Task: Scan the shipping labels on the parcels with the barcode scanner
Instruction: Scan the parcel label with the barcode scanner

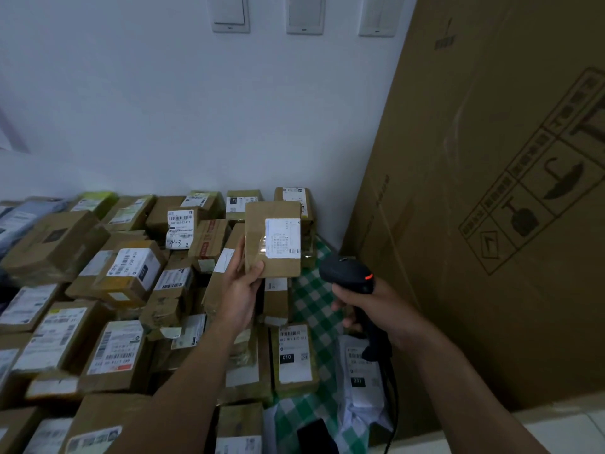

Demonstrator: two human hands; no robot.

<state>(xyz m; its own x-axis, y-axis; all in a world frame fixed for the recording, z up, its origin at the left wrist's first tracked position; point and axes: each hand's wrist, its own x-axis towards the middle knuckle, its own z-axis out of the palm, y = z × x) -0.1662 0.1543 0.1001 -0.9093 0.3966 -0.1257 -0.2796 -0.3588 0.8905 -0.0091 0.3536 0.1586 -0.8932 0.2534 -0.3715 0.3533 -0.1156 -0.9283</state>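
Cardboard parcel [272, 224] is pinched at its lower-left corner by my left hand [240, 286]: thumb [256, 269] on the front face just left of the shipping label [283, 239], other fingers behind it, out of sight. Right hand [373, 309] is wrapped round the barcode scanner [347, 273] grip, w/ the head just below-right of the box, not touching. Risk imo: w/ the pile [124, 273] of labelled boxes right behind, a beam slightly off could read the wrong code, the glossy tape [258, 247] by my thumb may glare, & a corner-only hold could let the box tip.
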